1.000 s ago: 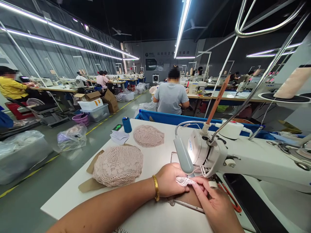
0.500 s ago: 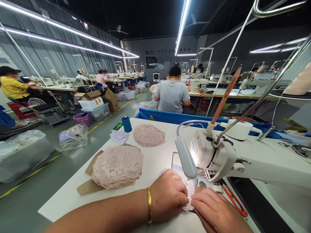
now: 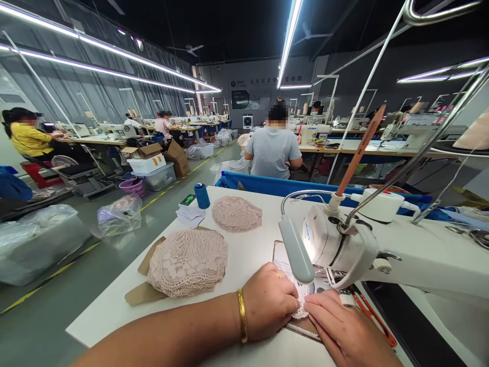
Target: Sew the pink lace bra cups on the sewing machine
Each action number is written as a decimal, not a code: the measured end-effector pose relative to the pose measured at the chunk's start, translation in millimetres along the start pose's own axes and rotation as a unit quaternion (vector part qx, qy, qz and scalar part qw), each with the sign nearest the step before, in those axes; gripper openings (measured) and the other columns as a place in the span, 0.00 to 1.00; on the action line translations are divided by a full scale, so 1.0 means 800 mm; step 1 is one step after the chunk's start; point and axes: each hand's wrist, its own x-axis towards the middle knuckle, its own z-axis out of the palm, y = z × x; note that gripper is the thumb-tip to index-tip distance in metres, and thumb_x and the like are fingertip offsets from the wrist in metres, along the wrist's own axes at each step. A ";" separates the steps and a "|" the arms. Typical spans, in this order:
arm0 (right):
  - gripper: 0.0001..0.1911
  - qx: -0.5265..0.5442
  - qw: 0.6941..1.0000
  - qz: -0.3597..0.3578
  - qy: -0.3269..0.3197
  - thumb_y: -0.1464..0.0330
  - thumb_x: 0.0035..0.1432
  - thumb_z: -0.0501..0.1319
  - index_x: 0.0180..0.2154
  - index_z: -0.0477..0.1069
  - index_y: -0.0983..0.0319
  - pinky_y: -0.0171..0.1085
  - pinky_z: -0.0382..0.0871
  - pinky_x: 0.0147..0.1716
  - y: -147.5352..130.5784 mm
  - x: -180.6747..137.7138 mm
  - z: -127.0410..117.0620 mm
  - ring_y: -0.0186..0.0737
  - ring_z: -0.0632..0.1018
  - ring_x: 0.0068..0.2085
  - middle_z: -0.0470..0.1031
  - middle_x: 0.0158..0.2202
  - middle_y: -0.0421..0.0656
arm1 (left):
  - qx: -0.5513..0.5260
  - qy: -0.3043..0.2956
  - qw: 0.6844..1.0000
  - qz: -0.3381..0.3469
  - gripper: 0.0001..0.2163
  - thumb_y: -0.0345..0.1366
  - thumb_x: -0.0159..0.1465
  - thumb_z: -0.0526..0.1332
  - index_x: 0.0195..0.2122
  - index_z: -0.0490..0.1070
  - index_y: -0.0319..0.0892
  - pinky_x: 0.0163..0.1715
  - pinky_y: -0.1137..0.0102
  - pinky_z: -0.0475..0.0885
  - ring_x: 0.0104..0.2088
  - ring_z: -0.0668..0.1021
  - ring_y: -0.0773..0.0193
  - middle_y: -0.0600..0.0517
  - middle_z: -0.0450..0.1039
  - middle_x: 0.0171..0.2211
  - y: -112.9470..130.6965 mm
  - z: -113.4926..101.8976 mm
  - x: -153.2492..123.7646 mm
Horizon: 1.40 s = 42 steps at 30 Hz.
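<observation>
Two lace stacks (image 3: 188, 262) top a white desk (image 3: 244, 250) in a strip-lit sewing workshop (image 3: 219, 102), left hand (image 3: 267, 302) and right hand (image 3: 342, 326) with fingers (image 3: 324, 306) clamped on a lace panel (image 3: 304, 293).

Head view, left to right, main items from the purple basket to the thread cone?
Purple basket → larger lace pile → smaller lace pile → left hand → right hand → thread cone.

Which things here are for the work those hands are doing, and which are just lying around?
For the work:
pale lace piece, touched by left hand and right hand
sewing machine
bigger lace pile and smaller lace pile, probably

Lying around, it seems:
blue thread spool
white papers
purple basket
</observation>
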 end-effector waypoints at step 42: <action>0.19 -0.036 0.997 0.017 0.072 0.77 0.70 0.51 0.54 0.75 0.62 0.36 0.83 0.32 -0.001 0.019 -0.001 0.43 0.88 0.38 0.87 0.47 0.48 | 0.025 -0.003 1.000 -0.006 0.06 0.34 0.73 0.62 0.38 0.75 0.41 0.53 0.57 0.69 0.44 0.79 0.56 0.50 0.81 0.43 -0.029 -0.003 0.007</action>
